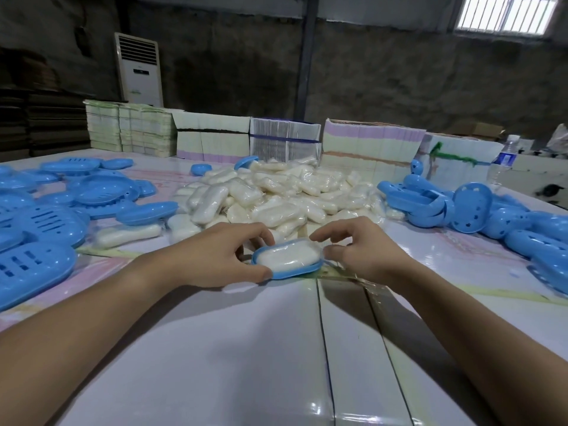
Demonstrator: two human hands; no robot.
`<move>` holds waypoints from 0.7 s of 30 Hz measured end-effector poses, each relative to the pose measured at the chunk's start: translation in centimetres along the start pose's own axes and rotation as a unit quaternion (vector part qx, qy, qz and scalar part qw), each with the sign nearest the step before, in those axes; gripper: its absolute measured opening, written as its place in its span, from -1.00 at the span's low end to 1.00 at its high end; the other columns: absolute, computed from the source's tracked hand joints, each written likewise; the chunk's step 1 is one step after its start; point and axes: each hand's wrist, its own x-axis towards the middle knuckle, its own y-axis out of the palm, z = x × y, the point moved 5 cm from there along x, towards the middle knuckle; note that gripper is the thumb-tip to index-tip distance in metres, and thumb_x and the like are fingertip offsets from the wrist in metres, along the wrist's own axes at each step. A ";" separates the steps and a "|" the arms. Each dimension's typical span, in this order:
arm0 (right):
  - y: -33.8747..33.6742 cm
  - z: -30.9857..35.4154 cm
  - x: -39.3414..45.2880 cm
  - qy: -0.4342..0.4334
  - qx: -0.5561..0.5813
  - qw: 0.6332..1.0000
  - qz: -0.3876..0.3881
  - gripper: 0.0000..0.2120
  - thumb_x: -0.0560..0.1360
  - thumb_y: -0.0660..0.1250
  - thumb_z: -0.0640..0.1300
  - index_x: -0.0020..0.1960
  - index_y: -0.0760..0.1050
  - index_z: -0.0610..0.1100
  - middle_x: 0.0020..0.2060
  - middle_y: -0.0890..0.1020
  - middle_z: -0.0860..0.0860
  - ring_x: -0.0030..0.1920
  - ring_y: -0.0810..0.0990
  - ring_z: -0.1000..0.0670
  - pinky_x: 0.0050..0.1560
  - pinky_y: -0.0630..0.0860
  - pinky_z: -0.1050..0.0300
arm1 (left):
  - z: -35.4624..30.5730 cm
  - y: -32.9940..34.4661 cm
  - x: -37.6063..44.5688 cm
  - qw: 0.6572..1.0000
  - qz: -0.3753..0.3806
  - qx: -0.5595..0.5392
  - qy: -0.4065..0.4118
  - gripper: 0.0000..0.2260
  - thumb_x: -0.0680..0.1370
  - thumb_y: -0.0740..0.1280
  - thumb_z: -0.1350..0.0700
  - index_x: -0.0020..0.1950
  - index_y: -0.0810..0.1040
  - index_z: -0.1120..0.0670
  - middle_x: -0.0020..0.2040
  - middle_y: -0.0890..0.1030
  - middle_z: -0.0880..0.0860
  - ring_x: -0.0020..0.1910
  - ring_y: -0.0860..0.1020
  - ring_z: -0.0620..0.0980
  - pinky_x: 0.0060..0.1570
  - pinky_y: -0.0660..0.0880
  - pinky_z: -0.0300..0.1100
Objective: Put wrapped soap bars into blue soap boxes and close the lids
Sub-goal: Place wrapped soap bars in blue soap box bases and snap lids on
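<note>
From the head camera, a blue soap box base [287, 273] sits on the glossy white table [246, 348], just in front of the person, with 1 wrapped soap bar [289, 256] lying inside it and no lid on top. The left hand [221, 256] curls round the left end of the base, thumb along the near rim and fingers bent over the far rim. The right hand [359, 250] is at the right end: its thumb and a fingertip pinch the clear wrapper where it sticks out past the bar, while the other fingers arch loosely above.

Behind the hands lies a big heap of wrapped soap bars [276, 195]. To the left is a spread of blue slotted lids [46, 222], and to the right a pile of blue box bases [479, 210] with small holes in them. Along the far edge of the table stand stacks of flat printed cartons [212, 136]. A water bottle [504, 158] stands at the far right, and a white floor-standing air conditioner [138, 69] is against the back wall.
</note>
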 end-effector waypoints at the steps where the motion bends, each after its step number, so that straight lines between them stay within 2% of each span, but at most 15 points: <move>1: 0.1 -0.2 0.0 0.011 0.006 1.000 -0.003 -0.71 0.49 0.37 -0.21 -0.05 0.63 0.21 -0.12 0.59 0.27 -0.07 0.53 0.31 -0.25 0.38 0.53 | 0.2 -0.1 0.1 1.000 -0.008 0.005 0.001 -0.60 0.27 0.38 -0.32 0.08 0.51 -0.31 0.05 0.57 -0.28 0.00 0.54 -0.19 0.03 0.55 -0.17; 5: 0.5 -0.6 0.1 0.027 0.009 1.000 0.007 -0.77 0.50 0.38 -0.17 0.00 0.67 0.15 -0.22 0.62 0.23 -0.16 0.56 0.28 -0.20 0.38 0.51 | 0.7 -0.2 0.2 1.000 -0.016 0.013 0.003 -0.63 0.33 0.42 -0.30 0.10 0.54 -0.30 0.03 0.56 -0.29 -0.02 0.53 -0.20 -0.03 0.50 -0.30; 7: 0.4 -0.6 0.2 0.027 0.005 1.000 0.009 -0.78 0.48 0.40 -0.16 -0.02 0.68 0.15 -0.26 0.62 0.25 -0.17 0.57 0.25 -0.19 0.37 0.49 | 0.6 -0.2 0.1 1.000 -0.019 0.010 0.006 -0.56 0.27 0.35 -0.38 0.10 0.54 -0.30 0.03 0.57 -0.28 -0.01 0.53 -0.19 -0.01 0.52 -0.25; 10: 0.5 -0.4 0.4 0.012 -0.005 1.000 0.006 -0.77 0.45 0.42 -0.18 -0.08 0.68 0.15 -0.36 0.59 0.37 -0.21 0.54 0.28 -0.24 0.38 0.51 | 0.5 -0.2 0.1 1.000 -0.025 -0.002 0.013 -0.55 0.26 0.33 -0.38 0.11 0.53 -0.33 0.02 0.60 -0.24 -0.01 0.55 -0.14 0.01 0.56 -0.13; 15: 0.5 -0.2 0.2 -0.014 -0.021 1.000 0.003 -0.77 0.46 0.41 -0.16 -0.08 0.64 0.20 -0.24 0.58 0.31 -0.08 0.53 0.21 -0.19 0.38 0.48 | 0.5 -0.2 -0.1 0.999 -0.023 -0.017 0.019 -0.55 0.30 0.38 -0.36 0.17 0.46 -0.40 0.06 0.58 -0.34 -0.01 0.55 -0.12 0.00 0.54 -0.18; 19: -0.3 -0.8 0.4 -0.014 0.019 0.999 -0.021 -0.79 0.46 0.40 -0.20 -0.03 0.68 0.09 -0.18 0.65 0.23 -0.12 0.55 0.28 -0.20 0.41 0.52 | 0.1 0.2 0.0 0.998 -0.031 -0.038 0.036 -0.69 0.45 0.51 -0.11 0.14 0.53 -0.29 0.07 0.60 -0.32 0.01 0.57 -0.08 0.03 0.53 -0.19; 21: -1.2 -1.5 0.7 -0.008 0.035 0.998 -0.054 -0.80 0.47 0.40 -0.19 0.00 0.67 0.07 -0.14 0.67 0.19 -0.13 0.57 0.26 -0.22 0.43 0.49 | -0.4 0.6 0.0 0.997 -0.029 -0.041 0.059 -0.73 0.46 0.51 -0.06 0.12 0.56 -0.26 0.07 0.58 -0.35 -0.01 0.57 -0.09 -0.01 0.51 -0.26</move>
